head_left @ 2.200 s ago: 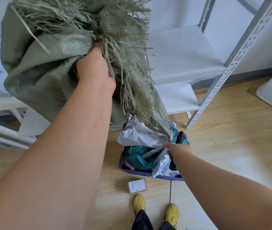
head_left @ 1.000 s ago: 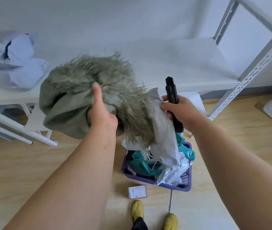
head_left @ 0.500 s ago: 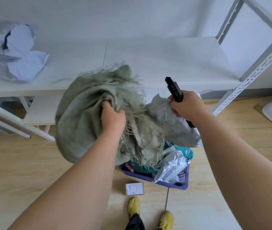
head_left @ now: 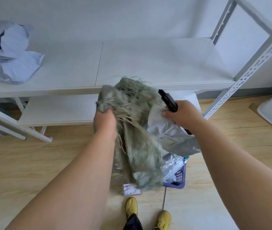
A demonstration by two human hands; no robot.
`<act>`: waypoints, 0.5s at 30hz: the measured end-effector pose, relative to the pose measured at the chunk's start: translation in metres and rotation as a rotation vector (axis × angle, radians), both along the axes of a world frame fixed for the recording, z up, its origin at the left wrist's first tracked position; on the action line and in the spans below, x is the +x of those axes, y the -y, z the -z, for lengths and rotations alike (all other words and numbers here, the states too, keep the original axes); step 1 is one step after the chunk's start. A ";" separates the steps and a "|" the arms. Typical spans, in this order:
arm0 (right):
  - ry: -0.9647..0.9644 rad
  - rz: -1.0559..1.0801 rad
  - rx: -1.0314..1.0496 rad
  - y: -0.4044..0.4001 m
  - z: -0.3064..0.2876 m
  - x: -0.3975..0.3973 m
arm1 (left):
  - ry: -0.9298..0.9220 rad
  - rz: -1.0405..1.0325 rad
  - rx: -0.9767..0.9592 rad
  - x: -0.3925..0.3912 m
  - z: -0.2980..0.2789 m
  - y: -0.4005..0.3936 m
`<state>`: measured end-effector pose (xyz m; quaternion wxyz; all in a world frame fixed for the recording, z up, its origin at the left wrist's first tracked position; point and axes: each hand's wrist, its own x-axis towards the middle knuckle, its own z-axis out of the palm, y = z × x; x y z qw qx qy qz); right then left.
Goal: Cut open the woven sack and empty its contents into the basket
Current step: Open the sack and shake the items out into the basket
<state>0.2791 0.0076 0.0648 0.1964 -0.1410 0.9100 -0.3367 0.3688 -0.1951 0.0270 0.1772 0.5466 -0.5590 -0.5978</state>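
Bare forearms, yellow shoes (head_left: 131, 207), dark trousers (head_left: 132, 222)

The scene is evenly and brightly lit by soft, cool daylight; its source cannot be told. Only faint shadows are cast, seen under the shelf (head_left: 148, 67) and beneath the basket (head_left: 178, 181). No harsh glare is seen, though the white surfaces are washed pale. The sack (head_left: 137, 130) and left hand (head_left: 105, 122) are smeared by motion blur. Straight rack posts (head_left: 248, 63) are bent by wide-angle distortion near the edges, and the forearms are stretched.
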 end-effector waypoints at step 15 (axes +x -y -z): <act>0.178 0.696 -0.687 -0.035 0.009 -0.023 | 0.475 0.087 -0.324 0.046 0.029 0.027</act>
